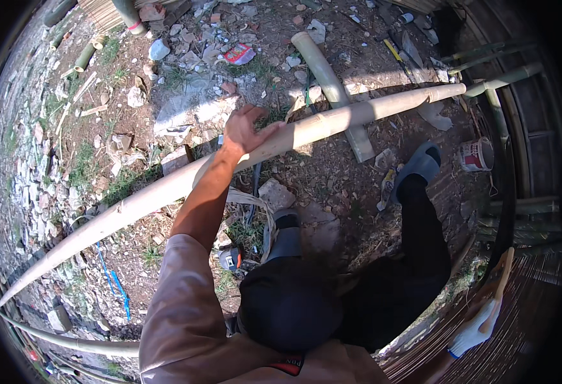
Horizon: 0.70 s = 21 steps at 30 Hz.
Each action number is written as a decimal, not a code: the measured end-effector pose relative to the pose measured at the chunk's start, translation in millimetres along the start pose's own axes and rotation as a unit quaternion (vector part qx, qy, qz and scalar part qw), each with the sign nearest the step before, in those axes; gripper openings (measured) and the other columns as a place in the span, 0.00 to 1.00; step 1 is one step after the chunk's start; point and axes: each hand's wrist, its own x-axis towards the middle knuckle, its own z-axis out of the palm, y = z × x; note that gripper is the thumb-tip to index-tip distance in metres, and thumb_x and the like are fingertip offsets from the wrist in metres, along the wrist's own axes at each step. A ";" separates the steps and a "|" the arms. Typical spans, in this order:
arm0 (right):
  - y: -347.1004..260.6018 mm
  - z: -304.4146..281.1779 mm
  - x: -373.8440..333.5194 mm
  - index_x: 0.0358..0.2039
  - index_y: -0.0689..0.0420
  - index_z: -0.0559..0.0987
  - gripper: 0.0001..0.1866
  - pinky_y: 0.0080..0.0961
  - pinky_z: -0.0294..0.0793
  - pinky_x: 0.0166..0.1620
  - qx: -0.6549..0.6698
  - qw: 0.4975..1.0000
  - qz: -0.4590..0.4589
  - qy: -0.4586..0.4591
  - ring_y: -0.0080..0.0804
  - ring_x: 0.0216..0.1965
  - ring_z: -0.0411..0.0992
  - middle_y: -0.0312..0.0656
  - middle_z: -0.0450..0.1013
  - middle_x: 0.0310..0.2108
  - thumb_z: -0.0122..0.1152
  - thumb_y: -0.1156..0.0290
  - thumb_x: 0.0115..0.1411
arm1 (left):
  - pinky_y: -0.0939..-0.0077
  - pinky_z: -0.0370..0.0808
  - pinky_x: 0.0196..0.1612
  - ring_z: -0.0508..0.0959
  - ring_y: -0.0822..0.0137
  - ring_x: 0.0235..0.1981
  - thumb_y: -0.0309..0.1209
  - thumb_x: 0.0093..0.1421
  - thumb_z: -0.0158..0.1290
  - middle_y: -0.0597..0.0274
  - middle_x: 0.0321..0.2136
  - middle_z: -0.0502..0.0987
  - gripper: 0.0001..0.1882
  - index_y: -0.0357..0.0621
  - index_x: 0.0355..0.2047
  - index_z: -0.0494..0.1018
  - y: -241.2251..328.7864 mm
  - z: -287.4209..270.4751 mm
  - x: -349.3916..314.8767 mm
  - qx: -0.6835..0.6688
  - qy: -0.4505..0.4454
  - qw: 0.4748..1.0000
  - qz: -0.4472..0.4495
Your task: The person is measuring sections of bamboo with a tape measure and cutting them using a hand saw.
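A long pale bamboo pole [319,127] runs across in front of me, from the lower left up to the right. My left hand [244,130] is bare and rests at the pole's far edge. Its thumb lies toward the pole and its fingers stretch out beyond it, apart. Under the pole, crossing it, lies a shorter, thicker bamboo piece [319,61]. Far out at the lower right, my right hand [476,331] wears a white glove. It is closed around a light wooden handle [505,272]; whatever the handle belongs to cannot be made out.
Rubble and stones cover the ground. A white bucket [476,155] stands right of my foot in a grey slipper [418,169]. A tape measure [230,258] lies near my other foot. Blue cord [118,288] lies at the left, a yellow tool [393,50] at the upper right.
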 end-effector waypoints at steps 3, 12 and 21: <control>54.6 2.9 -8.6 0.50 0.68 0.78 0.23 0.21 0.69 0.44 -0.071 0.997 0.041 0.008 0.24 0.38 0.72 0.40 0.75 0.38 0.55 0.57 0.76 | 0.59 0.78 0.42 0.82 0.53 0.37 0.31 0.59 0.67 0.52 0.37 0.82 0.12 0.39 0.42 0.82 -2.3 10.5 -57.1 0.019 0.369 0.911 0.186; 221.3 126.7 -84.6 0.61 0.69 0.76 0.33 0.32 0.76 0.54 -0.069 0.947 0.265 -0.170 0.38 0.50 0.79 0.53 0.81 0.50 0.58 0.49 0.72 | 0.51 0.78 0.44 0.79 0.48 0.42 0.36 0.50 0.76 0.46 0.42 0.75 0.36 0.39 0.57 0.73 -24.2 114.2 -365.1 0.106 0.116 0.967 -0.201; 293.0 201.2 -150.9 0.61 0.67 0.76 0.35 0.35 0.77 0.53 -0.152 0.784 0.427 -0.424 0.42 0.49 0.80 0.54 0.81 0.48 0.60 0.46 0.70 | 0.57 0.80 0.45 0.81 0.53 0.43 0.33 0.50 0.75 0.49 0.42 0.76 0.37 0.39 0.59 0.71 -29.1 132.2 -344.9 0.014 0.070 0.949 -0.308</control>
